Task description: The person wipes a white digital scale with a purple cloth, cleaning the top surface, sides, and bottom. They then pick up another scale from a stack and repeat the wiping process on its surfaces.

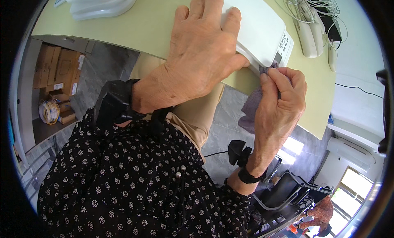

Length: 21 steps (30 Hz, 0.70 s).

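A white digital kitchen scale [259,26] with a flat platform, small buttons and a dark display strip sits near the front edge of the table. My left hand [203,49] grips it from the left, fingertips along its left side and thumb at the near edge. Some of that grip is hidden behind the hand. At the scale's near right corner, my right hand [283,92] pinches a grey-purple cloth [251,110] between thumb and fingers, pressing it against the scale by the display. The rest of the cloth hangs below the table edge.
White plastic trays [104,4] are stacked at the table's far left. White power strips [308,35] and tangled cables [297,4] lie at the right. Beyond the pale green table [156,20] stand a black chair [281,193], cardboard boxes [57,69] and another person [322,211].
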Available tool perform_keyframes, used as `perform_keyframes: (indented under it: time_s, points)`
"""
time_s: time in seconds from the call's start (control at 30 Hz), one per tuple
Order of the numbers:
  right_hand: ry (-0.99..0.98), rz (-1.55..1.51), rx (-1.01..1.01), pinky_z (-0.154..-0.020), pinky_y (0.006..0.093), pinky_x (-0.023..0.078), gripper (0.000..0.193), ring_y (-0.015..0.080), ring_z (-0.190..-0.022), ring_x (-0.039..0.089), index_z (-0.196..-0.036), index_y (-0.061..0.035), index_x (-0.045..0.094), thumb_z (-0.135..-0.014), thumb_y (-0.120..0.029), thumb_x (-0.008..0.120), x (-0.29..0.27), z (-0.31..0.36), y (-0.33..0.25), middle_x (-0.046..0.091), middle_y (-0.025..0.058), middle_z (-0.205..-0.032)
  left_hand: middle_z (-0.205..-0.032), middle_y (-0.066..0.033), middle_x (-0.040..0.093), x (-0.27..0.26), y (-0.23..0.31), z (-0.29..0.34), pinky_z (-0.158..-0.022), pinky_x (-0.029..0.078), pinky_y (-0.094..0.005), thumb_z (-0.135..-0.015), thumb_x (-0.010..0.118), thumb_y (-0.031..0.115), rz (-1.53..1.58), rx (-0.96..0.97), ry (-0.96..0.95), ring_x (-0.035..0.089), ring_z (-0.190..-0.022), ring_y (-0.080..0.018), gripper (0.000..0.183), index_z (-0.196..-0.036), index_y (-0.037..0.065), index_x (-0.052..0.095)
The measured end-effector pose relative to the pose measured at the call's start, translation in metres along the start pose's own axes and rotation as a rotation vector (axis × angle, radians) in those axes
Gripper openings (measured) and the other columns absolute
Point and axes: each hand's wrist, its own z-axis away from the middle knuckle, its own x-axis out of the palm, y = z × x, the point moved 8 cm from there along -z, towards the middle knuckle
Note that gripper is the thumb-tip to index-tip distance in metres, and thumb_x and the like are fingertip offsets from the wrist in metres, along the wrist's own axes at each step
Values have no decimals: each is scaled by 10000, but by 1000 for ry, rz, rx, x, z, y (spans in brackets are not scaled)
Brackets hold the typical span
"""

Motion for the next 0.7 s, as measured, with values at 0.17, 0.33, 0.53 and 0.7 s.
perform_keyframes:
  time_s: [0.17,0.33,0.53,0.7]
  points:
    - [16,-20,-84,-830,406,499,92,304,-934,592,-917,29,737,-830,10,717,15,8,-10,639,119,-963,-1092,-180,520,11,17,-3,-785,435,-419,-725,820,227,-71,2,-6,541,-940,-329,598,-1214,-56,623]
    - [114,-85,30,-835,405,503,110,305,-953,613,-948,39,736,-844,11,710,12,9,6,650,129,-966,-1058,-148,490,20,27,1,-798,472,-437,-761,804,195,73,29,-77,538,-955,-326,600,-1299,12,613]
    - [157,-123,89,-803,403,513,124,316,-876,641,-965,40,733,-850,2,710,-2,6,21,662,152,-955,-1441,-234,462,5,13,-16,-989,478,-435,-751,815,159,176,58,-212,516,-1264,-394,666,-1367,30,599]
    - [180,-111,123,-790,404,512,145,316,-879,649,-1003,26,738,-865,-4,703,-3,7,23,671,153,-961,-1539,-419,178,22,0,-30,-1131,271,-639,-836,782,298,299,113,-598,215,-1439,-552,1020,-1565,-106,195]
